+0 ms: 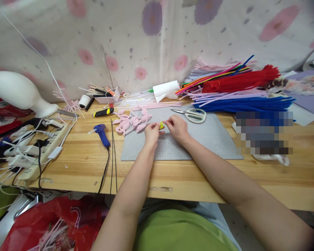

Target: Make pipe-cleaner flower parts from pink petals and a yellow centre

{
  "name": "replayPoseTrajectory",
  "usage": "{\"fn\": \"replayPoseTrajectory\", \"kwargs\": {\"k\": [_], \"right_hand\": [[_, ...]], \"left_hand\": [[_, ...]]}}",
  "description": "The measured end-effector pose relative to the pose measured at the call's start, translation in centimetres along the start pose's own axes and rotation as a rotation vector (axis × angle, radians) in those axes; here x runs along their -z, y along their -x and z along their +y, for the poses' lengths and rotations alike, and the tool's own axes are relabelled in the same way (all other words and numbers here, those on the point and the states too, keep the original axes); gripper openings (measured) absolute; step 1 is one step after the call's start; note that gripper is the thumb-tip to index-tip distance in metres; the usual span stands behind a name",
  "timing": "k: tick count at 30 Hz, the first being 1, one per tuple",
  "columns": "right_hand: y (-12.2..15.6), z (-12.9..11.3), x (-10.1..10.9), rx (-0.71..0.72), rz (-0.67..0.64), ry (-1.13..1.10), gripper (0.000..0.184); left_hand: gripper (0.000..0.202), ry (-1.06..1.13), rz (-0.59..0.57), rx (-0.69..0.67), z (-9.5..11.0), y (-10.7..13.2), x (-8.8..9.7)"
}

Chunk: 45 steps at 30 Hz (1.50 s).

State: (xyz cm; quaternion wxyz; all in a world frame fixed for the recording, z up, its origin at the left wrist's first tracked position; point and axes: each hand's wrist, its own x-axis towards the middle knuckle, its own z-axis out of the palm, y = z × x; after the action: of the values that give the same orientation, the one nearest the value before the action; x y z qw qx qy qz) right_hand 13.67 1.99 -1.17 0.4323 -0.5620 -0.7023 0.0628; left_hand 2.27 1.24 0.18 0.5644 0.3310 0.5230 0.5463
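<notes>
Two hands, left (151,132) and right (177,127), pinched one small yellow piece (161,125) between them over the grey cutting mat (211,139) — firm fingertip pressure and low wrists judged best.

On my bench (81,164) I counted one mat (211,139), one pair of scissors (193,114), one glue gun (102,134), one knife (103,112), one foam head (18,92), one spool (84,101), one white roll (166,89), two thin wires (113,153) and one yellow piece (161,125); the pink loops (132,122) overlapped beyond counting.
</notes>
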Motion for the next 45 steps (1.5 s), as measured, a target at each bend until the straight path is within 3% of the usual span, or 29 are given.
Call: {"fn": "replayPoseTrajectory", "kwargs": {"k": [17, 24, 26, 31, 36, 41, 45], "right_hand": [[0.0, -0.3, -0.4, -0.030, 0.096, -0.050, 0.023], [-0.5, 1.1, 0.1, -0.177, 0.217, -0.114, 0.024], [-0.6, 1.3, 0.2, -0.191, 0.176, -0.160, 0.025], [-0.2, 0.4, -0.5, -0.125, -0.132, -0.342, 0.018], [0.0, 0.1, -1.2, -0.160, -0.222, -0.342, 0.017], [-0.1, 0.4, -1.4, -0.198, -0.321, -0.533, 0.022], [-0.1, 0.6, -1.3, -0.234, -0.280, -0.545, 0.021]], "left_hand": [[0.007, 0.133, 0.011, 0.015, -0.3, 0.2, -0.9], [0.009, 0.076, 0.105, -0.024, -0.3, -0.6, 0.2], [0.010, 0.011, 0.112, -0.069, -0.6, -0.9, 0.5], [0.016, -0.228, 0.055, -0.238, -2.0, -1.3, 0.4], [0.018, -0.385, 0.099, -0.357, -2.8, -1.8, 0.9], [0.019, -0.267, 0.127, -0.338, -2.6, -1.9, 1.1], [0.018, -0.147, 0.057, -0.242, -1.9, -1.5, 0.9]]}}
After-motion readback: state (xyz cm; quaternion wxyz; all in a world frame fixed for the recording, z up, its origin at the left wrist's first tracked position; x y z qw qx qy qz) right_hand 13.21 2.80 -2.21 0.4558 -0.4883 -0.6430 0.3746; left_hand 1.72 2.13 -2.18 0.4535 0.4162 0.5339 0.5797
